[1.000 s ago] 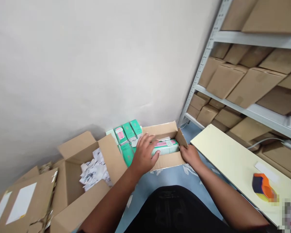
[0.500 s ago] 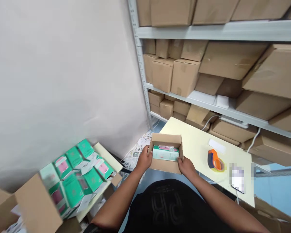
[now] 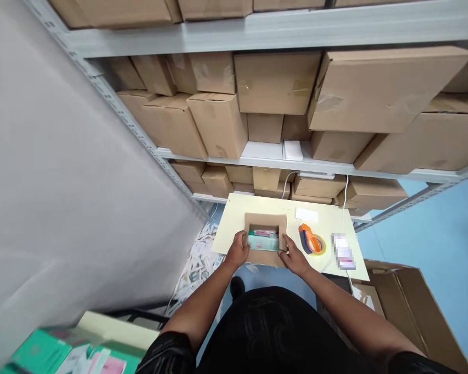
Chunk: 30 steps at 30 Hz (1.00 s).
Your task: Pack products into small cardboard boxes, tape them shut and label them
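Between my hands is a small open cardboard box (image 3: pixel 265 220), its flaps standing up and out. Inside it lies a green and white carton (image 3: pixel 263 242) with a pink panel on top. My left hand (image 3: pixel 237 250) grips the box's left wall, and my right hand (image 3: pixel 295 256) grips its right side near the front corner. The box is over the front part of a pale yellow table (image 3: pixel 226 228); whether it touches the tabletop I cannot tell. Right of my right hand sits an orange tape dispenser (image 3: pixel 310 240) with a tape roll.
A blurred phone-like item (image 3: pixel 343 252) and a white slip (image 3: pixel 307 215) lie on the table. Behind stands a metal shelf (image 3: pixel 226 39) packed with cardboard boxes. Green cartons (image 3: pixel 42 353) are at lower left, paper scraps (image 3: pixel 197 259) on the floor, a large open box (image 3: pixel 409 296) at right.
My view has turned right toward the table and shelf. Both hands have carried the box with the carton over the table's front edge. The green cartons have slid toward the lower left.
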Available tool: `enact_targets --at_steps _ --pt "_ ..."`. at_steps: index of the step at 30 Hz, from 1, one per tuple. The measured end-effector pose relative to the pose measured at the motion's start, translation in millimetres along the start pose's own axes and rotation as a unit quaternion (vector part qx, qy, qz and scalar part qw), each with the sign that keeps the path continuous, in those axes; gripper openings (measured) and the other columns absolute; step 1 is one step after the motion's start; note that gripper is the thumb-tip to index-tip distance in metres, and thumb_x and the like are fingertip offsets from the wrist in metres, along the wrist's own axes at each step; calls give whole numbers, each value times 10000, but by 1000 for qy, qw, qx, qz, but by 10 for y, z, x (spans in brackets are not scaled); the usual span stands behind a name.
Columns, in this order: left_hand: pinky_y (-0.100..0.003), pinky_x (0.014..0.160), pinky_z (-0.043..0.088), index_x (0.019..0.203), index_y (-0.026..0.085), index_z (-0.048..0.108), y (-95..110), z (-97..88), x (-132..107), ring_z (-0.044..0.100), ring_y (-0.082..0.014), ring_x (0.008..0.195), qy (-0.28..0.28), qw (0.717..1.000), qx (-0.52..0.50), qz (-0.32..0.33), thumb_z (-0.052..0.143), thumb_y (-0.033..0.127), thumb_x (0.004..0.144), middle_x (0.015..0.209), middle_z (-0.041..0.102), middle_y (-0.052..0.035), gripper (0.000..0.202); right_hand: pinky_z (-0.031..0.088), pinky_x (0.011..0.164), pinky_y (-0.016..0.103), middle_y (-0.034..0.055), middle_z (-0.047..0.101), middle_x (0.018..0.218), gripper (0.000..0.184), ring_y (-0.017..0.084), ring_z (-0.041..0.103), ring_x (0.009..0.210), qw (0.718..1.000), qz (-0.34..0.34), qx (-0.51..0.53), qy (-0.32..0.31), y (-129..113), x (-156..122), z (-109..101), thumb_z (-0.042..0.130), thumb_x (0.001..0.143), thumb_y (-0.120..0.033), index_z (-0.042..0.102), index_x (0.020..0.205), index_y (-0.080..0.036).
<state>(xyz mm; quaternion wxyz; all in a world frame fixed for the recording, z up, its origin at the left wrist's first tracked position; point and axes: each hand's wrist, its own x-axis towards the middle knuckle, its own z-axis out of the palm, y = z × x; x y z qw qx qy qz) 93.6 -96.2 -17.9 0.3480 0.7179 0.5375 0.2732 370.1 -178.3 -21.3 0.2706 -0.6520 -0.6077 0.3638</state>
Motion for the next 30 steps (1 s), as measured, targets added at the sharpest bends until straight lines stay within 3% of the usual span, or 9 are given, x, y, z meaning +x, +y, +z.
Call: enact_targets --at_steps 5,8,11,15,19,22,25,27,30 --pt "-440 1261 277 1482 138 398 -259 -150 333 336 -284 1504 -96 993 43 61 632 265 840 1566 365 -181 695 299 1229 466 93 190 1708 802 276 212 1566 997 31 -24 -68 2 157 -39 530 842 -220 308 1612 -258" --pt "-451 1255 297 1562 149 324 -344 -311 474 306 -306 1525 -161 984 53 64 647 342 862 1640 281 -179 795 371 1178 449 104 75 1727 930 313 331 1519 990 46 -76 -108 -34 170 -87 581 785 -187 224 1639 -278" --pt "-451 1228 348 1567 175 349 -426 -412 533 305 -323 1527 -208 973 59 83 676 398 856 1679 216 -165 814 413 1135 465 128 16 1726 1050 351 447 1444 980 44 -150 -121 -90 142 -87 643 743 -189 130 1653 -287" --pt "-457 1214 365 1548 181 389 -530 -429 522 284 -322 1536 -217 969 55 108 624 430 909 1684 203 -160 726 444 1095 491 126 23 1725 1071 377 509 1380 968 45 -221 -113 -166 129 -47 643 741 -175 94 1655 -286" --pt "-490 1218 348 1383 183 560 -536 -413 652 375 -323 1479 -179 976 43 119 624 308 897 1620 328 -156 506 462 1071 511 132 78 1720 1043 395 522 1357 961 50 -249 -112 -206 143 -39 660 735 -166 171 1650 -275" --pt "-492 1184 385 1369 187 526 -436 -420 959 438 -308 1421 -138 986 -9 89 668 234 825 1536 436 -155 564 447 1105 494 128 190 1705 884 368 464 1418 975 40 -205 -80 -205 145 -15 646 838 -294 258 1631 -251" --pt "-424 1067 490 1464 197 388 -310 -444 1292 587 -242 1254 -149 984 -93 -8 613 263 873 1429 542 -149 635 431 1135 455 127 341 1651 711 303 484 1410 990 45 -132 11 -199 174 51 505 971 -444 288 1614 -231" --pt "-373 1001 522 1453 202 390 -255 -463 1416 637 -206 1156 -169 976 -126 -58 560 299 917 1349 594 -134 571 471 1093 446 146 466 1565 671 281 593 1286 990 79 -90 73 -201 236 109 424 1009 -488 288 1607 -213" --pt "-338 975 525 1366 194 479 -216 -492 1441 647 -197 1124 -178 972 -134 -74 530 350 940 1248 627 -119 457 558 935 438 163 630 1359 688 248 708 939 977 164 -46 131 -209 392 196 414 1011 -498 274 1602 -175"
